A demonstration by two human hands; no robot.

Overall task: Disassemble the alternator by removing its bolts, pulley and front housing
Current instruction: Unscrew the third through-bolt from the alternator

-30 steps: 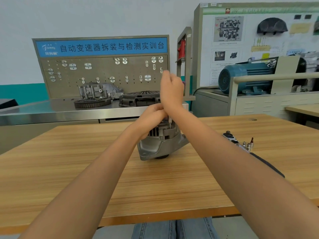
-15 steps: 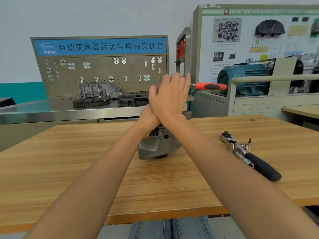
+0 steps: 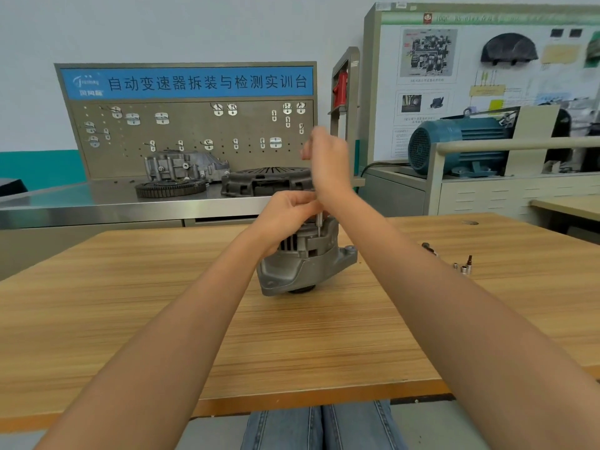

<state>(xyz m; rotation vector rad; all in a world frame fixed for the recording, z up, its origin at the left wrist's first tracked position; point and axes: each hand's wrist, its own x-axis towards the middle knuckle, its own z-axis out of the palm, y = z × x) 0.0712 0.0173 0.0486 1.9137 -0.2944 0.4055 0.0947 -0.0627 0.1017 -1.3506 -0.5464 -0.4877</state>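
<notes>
Alternator [image 3: 305,258] sits near the middle of my wooden bench [image 3: 130,303], standing on one end face with a mounting ear pointing toward three o'clock. My left hand [image 3: 285,216] rests over its top at about eleven o'clock, fingers curled and steadying the housing, though exactly what the fingertips pinch I cannot tell. Just beside it, a thin tool shaft [image 3: 319,224] stands upright on the top of the casing. My right hand [image 3: 328,160] is raised at twelve o'clock above that shaft, its grip closed into a fist that looks wrapped around the driver's handle, which is hidden and blurred. I judge this to be the bolt-removal step, early on: pulley and front housing appear untouched. Next I would need steady downward pressure and a firm hold on the body so the tip does not slip. Out at three o'clock lie small sockets and bits [image 3: 464,266]; beyond, a steel counter carries a clutch cover [image 3: 266,181].
</notes>
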